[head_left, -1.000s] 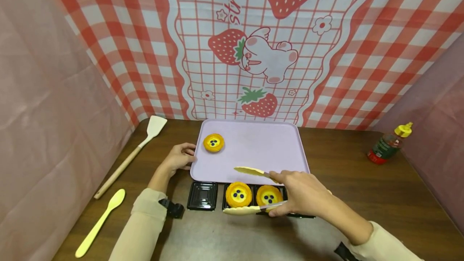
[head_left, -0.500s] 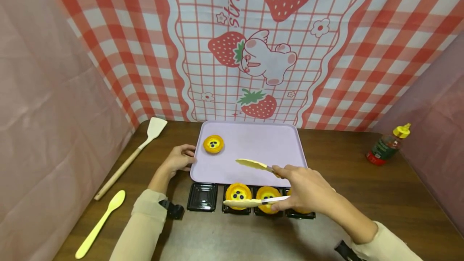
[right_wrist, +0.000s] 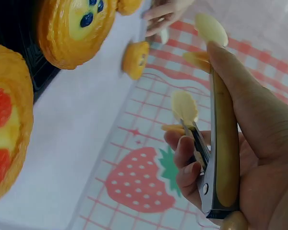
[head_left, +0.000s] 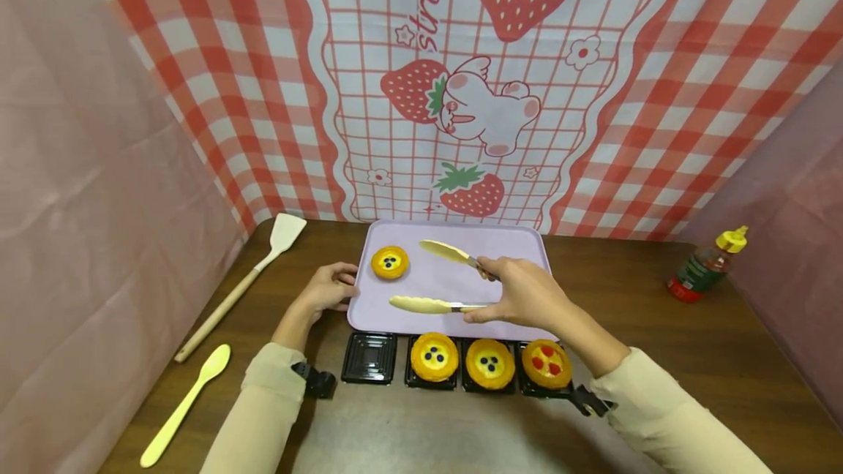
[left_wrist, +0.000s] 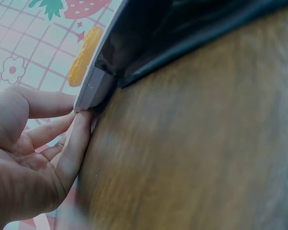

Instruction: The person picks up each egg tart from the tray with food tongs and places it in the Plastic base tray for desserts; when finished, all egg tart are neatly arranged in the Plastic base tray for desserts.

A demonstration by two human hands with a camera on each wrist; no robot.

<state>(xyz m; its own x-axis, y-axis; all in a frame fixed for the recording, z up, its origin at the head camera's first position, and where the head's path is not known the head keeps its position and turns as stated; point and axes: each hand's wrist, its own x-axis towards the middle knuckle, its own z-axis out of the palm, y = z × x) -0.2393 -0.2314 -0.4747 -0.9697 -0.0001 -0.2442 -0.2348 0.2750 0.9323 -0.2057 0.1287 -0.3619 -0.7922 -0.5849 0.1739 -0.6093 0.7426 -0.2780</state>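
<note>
My right hand [head_left: 527, 295] grips yellow-tipped tongs [head_left: 424, 304] over the lavender tray [head_left: 421, 324]; the tongs' arms are spread with nothing between them. In the right wrist view the fingers and thumb wrap the tongs' handles [right_wrist: 225, 143]. A tart with blueberries [head_left: 390, 262] sits at the tray's left, below and left of the upper tip. My left hand [head_left: 324, 290] pinches the tray's left edge, thumb and finger meeting at its rim [left_wrist: 89, 91] in the left wrist view.
Before the tray, two blueberry tarts [head_left: 435, 357] [head_left: 489, 364] and one red-topped tart [head_left: 546, 364] sit in black holders, beside an unfilled black holder [head_left: 369, 358]. Left lie a spatula [head_left: 263, 258] and yellow spoon [head_left: 187, 401]; a sauce bottle [head_left: 705, 269] stands right.
My right hand and the tongs have moved up and left, from over the front tarts to over the tray. The red-topped tart has come into full view. The left hand stays at the tray's edge.
</note>
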